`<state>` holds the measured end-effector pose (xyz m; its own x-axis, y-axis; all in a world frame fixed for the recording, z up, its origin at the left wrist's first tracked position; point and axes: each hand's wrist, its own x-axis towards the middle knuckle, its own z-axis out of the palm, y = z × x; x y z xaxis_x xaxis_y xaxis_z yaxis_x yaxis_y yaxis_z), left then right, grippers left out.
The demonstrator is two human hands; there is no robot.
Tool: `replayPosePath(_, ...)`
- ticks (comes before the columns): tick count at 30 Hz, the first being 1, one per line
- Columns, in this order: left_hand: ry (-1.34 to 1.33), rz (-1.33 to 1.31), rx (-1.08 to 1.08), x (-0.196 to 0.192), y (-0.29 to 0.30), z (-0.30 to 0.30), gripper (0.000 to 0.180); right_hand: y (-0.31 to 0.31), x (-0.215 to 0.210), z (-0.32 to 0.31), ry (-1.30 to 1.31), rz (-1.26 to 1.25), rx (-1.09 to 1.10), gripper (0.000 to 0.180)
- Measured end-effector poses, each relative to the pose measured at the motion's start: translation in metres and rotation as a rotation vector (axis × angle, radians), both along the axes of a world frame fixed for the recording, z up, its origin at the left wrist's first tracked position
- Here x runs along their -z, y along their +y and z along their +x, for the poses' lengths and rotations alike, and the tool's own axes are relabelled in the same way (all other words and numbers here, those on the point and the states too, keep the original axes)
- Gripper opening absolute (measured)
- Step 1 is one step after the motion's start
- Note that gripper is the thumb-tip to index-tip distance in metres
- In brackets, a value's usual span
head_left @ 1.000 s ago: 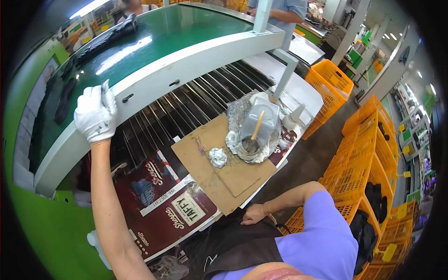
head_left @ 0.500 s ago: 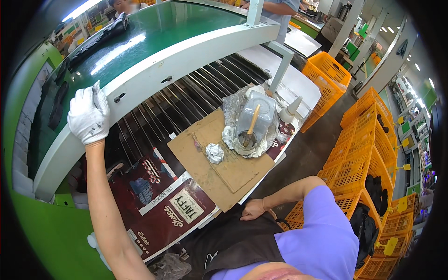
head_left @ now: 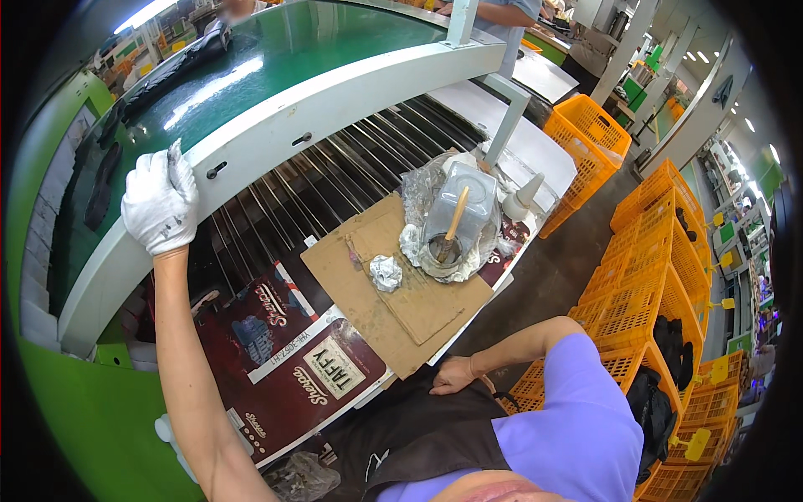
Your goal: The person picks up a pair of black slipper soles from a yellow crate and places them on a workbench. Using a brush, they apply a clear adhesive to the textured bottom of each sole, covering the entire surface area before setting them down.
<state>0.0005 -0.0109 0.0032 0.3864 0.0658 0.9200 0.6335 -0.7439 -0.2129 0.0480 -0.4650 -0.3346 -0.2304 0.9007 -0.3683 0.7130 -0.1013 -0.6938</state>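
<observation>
My left hand (head_left: 161,203), in a white glove with dark smudges, is closed over the pale metal frame (head_left: 335,96) of a green conveyor. Its fingers curl over the frame's edge. A dark shoe sole (head_left: 102,186) lies on the belt (head_left: 335,29) beyond it, and a long row of black pieces (head_left: 171,75) runs farther back. My right hand (head_left: 454,375), bare, rests with curled fingers against my dark apron (head_left: 393,427), by the cardboard's near edge; its palm is hidden. I see nothing held in it.
On brown cardboard (head_left: 343,276) lie a crumpled foil ball (head_left: 386,274) and a plastic-wrapped container (head_left: 468,197) with a wooden-handled brush (head_left: 456,213). A white nozzle bottle (head_left: 523,197) stands beside it. Metal rollers (head_left: 309,176) lie behind. Stacked orange crates (head_left: 640,289) line the right.
The view has shifted slightly. Both my hands keep their places and poses. A person at the far left beyond the belt has moved a little to the right.
</observation>
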Motion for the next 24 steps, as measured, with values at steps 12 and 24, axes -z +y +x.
replayPosePath(12, -0.015, -0.010, -0.005, -0.0006, -0.0016, 0.0009, 0.016, 0.0011, -0.0020, 0.0010, 0.012, 0.009, 0.000, 0.048)
replayPosePath(24, -0.018, 0.006, 0.014, -0.0012, -0.0017, -0.0001, 0.015, 0.0026, -0.0064, 0.0008, -0.002, -0.031, 0.006, 0.048)
